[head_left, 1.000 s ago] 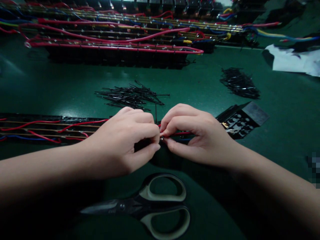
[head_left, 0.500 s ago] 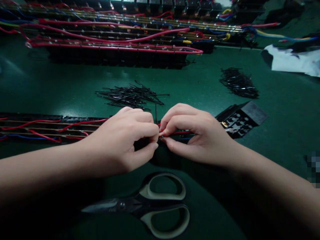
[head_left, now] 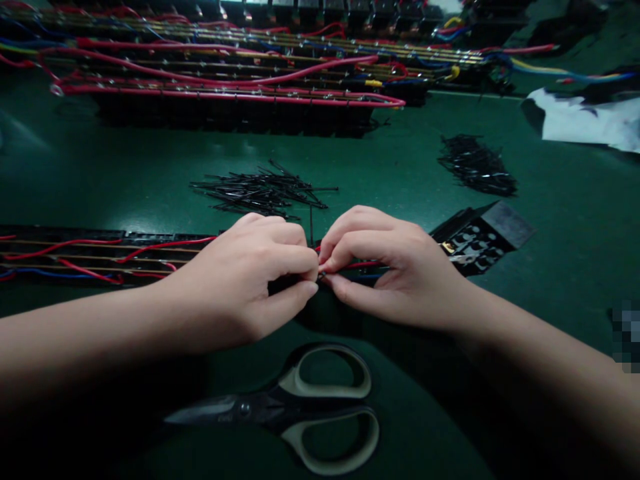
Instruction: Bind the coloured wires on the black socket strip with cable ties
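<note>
My left hand and my right hand meet fingertip to fingertip over a long black wired strip that runs across the green table. Both hands are closed in a pinch on a thin black cable tie, whose tail sticks straight up between them. Red wires run along the strip and pass under my fingers. The strip's right end shows a black block with metal contacts. What lies right under the fingertips is hidden.
Grey-handled scissors lie close in front of my hands. A loose pile of black cable ties lies behind them, another heap at the right. Finished wired strips line the back. White paper sits far right.
Almost nothing has moved. My fingertips have shifted slightly at the pinch point on the tie.
</note>
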A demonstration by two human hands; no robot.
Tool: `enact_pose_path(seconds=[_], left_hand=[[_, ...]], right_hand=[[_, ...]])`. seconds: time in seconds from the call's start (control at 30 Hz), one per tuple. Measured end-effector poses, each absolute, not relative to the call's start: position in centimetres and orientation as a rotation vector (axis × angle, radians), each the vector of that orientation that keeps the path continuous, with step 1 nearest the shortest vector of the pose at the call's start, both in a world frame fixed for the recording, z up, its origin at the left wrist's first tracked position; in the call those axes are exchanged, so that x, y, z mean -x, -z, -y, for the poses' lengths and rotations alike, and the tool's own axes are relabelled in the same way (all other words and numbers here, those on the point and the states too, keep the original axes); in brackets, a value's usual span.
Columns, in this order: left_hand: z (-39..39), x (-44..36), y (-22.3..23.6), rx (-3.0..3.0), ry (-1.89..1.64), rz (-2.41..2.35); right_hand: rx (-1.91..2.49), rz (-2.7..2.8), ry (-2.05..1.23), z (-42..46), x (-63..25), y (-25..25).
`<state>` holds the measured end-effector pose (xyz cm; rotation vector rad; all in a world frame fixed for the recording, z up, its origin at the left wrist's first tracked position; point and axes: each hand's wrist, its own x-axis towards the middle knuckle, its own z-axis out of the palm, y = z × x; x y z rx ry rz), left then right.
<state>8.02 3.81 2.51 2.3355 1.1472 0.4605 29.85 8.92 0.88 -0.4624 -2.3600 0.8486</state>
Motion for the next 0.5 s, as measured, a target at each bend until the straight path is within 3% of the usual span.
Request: enact_pose_path(seconds=[0.5], left_hand=[[-3.64, -8.03, -2.43, -2.327, -0.486, -1.149]], right_hand=[[0.451, 2.361, -0.854, -9.08, -29.76, -0.96]])
